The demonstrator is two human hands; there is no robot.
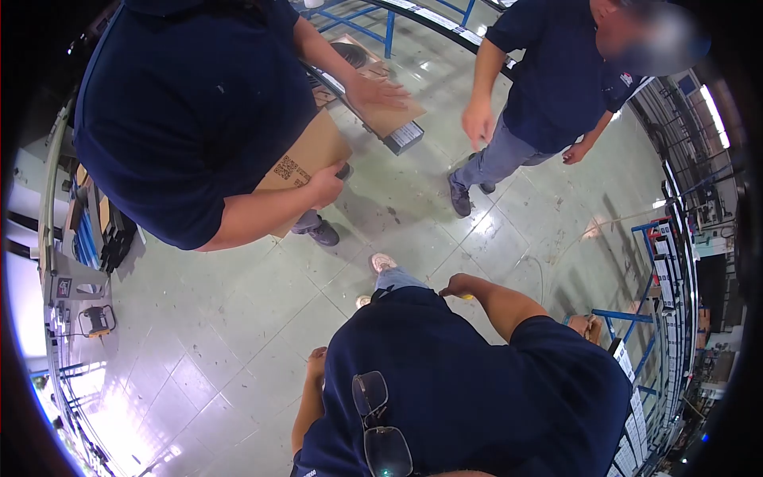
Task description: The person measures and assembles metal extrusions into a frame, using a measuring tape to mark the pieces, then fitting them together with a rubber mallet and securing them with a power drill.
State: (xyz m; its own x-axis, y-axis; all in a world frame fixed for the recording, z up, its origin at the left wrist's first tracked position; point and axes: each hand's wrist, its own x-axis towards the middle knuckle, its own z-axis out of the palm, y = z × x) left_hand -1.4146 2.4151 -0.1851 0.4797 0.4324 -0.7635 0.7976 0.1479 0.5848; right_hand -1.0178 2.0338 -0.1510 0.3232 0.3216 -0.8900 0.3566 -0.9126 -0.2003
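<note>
My left hand (317, 362) hangs low at my left side, its fingers curled in and the palm side hidden. At the front of my waist, my right hand (457, 285) is closed, and a bit of a small yellow thing (467, 296) shows at its underside. A pair of glasses (381, 421) hangs on the front of my dark blue shirt (493, 397). Below me, my light shoe (382, 261) rests on the tiled floor. Neither hand touches the people or the cardboard ahead.
Ahead on the left, a person (183, 119) holds a cardboard piece (306, 151) with a printed code. Another person (540, 87) stands ahead right. Blue-framed racks (628, 316) with long boxed pieces line the right side. A floor lamp (97, 320) stands at the left.
</note>
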